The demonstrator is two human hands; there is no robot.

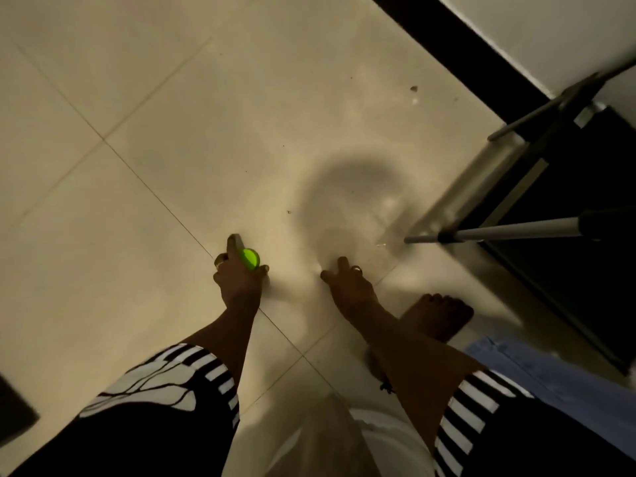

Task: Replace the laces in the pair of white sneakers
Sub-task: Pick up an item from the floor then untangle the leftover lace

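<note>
Sneakers not in view above the floor [137,98].
My left hand [239,275] grips a green round thing [251,259]; right hand [347,282] spread, empty. Risk: I knock the nearby tripod leg [499,232].

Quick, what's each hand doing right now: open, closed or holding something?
Left hand: holds a small green round object.
Right hand: open, fingers spread, holding nothing.

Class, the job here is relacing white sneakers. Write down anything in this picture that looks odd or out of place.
No sneakers or laces show. The left hand holds a bright green round object, the right hand is empty, and small specks lie on the tiled floor at upper right.
</note>
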